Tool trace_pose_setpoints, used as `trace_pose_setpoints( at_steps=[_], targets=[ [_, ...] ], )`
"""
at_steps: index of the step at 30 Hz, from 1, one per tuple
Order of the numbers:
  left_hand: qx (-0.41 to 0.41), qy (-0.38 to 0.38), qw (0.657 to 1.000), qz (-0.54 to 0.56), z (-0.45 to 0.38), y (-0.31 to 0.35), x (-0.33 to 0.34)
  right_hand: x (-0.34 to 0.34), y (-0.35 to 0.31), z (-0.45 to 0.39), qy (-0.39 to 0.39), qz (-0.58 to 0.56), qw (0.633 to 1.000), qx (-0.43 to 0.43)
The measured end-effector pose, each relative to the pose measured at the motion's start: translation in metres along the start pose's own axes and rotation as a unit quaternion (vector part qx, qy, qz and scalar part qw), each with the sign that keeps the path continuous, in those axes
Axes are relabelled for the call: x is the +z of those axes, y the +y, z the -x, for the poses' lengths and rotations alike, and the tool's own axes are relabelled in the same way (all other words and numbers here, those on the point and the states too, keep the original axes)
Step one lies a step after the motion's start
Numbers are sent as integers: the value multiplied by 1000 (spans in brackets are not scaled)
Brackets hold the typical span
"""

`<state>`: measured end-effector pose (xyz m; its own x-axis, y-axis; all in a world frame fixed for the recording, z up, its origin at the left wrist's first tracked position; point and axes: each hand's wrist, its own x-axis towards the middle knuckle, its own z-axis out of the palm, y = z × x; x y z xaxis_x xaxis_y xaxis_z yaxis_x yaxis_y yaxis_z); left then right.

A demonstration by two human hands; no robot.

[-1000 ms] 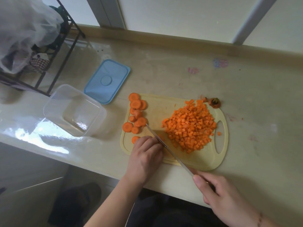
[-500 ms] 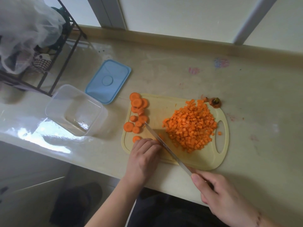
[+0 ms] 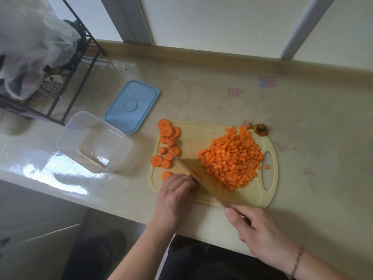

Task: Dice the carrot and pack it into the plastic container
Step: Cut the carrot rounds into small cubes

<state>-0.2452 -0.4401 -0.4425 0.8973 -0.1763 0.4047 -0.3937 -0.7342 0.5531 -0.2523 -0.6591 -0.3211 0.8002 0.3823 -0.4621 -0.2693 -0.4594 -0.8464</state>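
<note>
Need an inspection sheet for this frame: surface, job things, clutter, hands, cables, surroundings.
Surface: glossy beige countertop, faint stains.
Job's things: yellow plastic cutting board with diced carrot pile and carrot slices; clear plastic container holds no carrot; blue lid beside it.
Clutter: carrot top at board's far edge.
Hands: left hand curled beside blade; right hand grips knife.
Cables: nothing seen.
Surroundings: black wire rack, white mesh bag.

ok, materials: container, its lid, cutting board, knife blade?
Container: clear, glossy plastic; the counter shows through.
Lid: opaque blue plastic, matte, with a moulded circle.
Cutting board: pale yellow plastic by its look, with a moulded handle slot.
Knife blade: likely steel, grey and reflective.
</note>
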Motion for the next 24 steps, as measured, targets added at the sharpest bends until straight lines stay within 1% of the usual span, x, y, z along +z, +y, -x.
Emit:
trace_pose_setpoints(
  at_steps=[2, 4, 6, 8, 9, 10, 12, 13, 14, 15, 16, 17, 19, 20, 21, 22, 24],
  targets=[
    [-1, -15, 1000, 5, 0, -2, -2, -7, -5, 7, 0, 7, 1000, -16],
    [-7, -25, 1000, 8, -3, -3, -4, -14, -9, 14, 17, 43, 998, -44],
    [2, -18, 1000, 8, -6, -2, -6, -24, -7, 19, 40, 112, 991, -65],
    [4, -9, 1000, 8, -6, -3, -10, -37, 0, 24, 53, 195, 977, -64],
    [-15, 3, 1000, 16, -5, -2, -13, -43, 5, 25, 57, 246, 966, -64],
    [-52, 24, 998, 30, -6, 0, -17, -49, 10, 26, 63, 291, 952, -68],
    [-144, 85, 984, 64, -14, 6, -26, -61, 18, 26, 71, 355, 929, -77],
    [-176, 120, 974, 76, -21, 9, -30, -65, 21, 27, 77, 383, 917, -82],
    [-186, 148, 968, 83, -29, 13, -35, -67, 24, 27, 87, 409, 904, -90],
    [-171, 160, 968, 85, -38, 17, -39, -69, 26, 27, 96, 433, 891, -98],
    [-137, 150, 975, 87, -49, 23, -42, -71, 28, 27, 103, 456, 877, -111],
    [-93, 116, 985, 85, -60, 30, -44, -73, 31, 27, 108, 476, 864, -122],
    [-4, -7, 999, 48, -81, 44, -41, -74, 34, 28, 114, 505, 845, -134],
    [25, -70, 997, 6, -89, 48, -35, -75, 35, 28, 117, 516, 838, -135],
    [42, -122, 991, -37, -96, 51, -27, -75, 35, 29, 120, 523, 833, -134],
    [48, -156, 984, -68, -101, 53, -18, -75, 34, 29, 123, 527, 831, -132],
    [36, -181, 980, -81, -106, 54, -5, -77, 34, 31, 131, 529, 828, -132]
  ],
)
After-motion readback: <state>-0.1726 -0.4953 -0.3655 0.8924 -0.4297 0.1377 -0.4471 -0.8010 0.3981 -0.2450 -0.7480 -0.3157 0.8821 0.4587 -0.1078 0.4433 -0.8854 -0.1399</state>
